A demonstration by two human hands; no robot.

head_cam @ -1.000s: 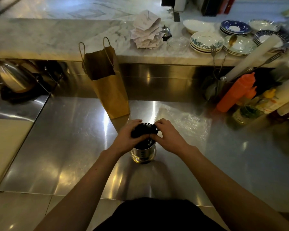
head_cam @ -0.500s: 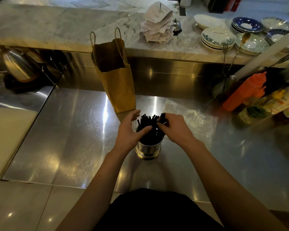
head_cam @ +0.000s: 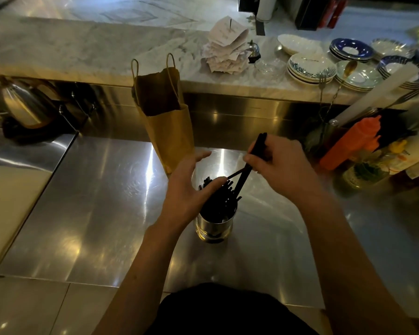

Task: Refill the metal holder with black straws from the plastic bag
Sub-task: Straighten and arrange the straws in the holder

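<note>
A round metal holder (head_cam: 214, 226) stands on the steel counter, filled with black straws (head_cam: 219, 197). My right hand (head_cam: 279, 168) pinches a few black straws (head_cam: 258, 147) above and to the right of the holder, their lower ends angled down into it. My left hand (head_cam: 187, 189) sits at the holder's left side, fingers spread, thumb resting against the straws in it. The clear plastic bag lies flat behind the holder, mostly hidden by my hands.
A brown paper bag (head_cam: 166, 117) stands just behind my left hand. An orange squeeze bottle (head_cam: 351, 143) and other bottles crowd the right. Stacked plates (head_cam: 310, 68) and a receipt spike (head_cam: 226, 47) sit on the marble ledge. A kettle (head_cam: 26, 105) is at the left.
My right hand has lifted up and to the right, drawing a few straws partly out of the bunch. My left hand has opened and stays beside the holder.
</note>
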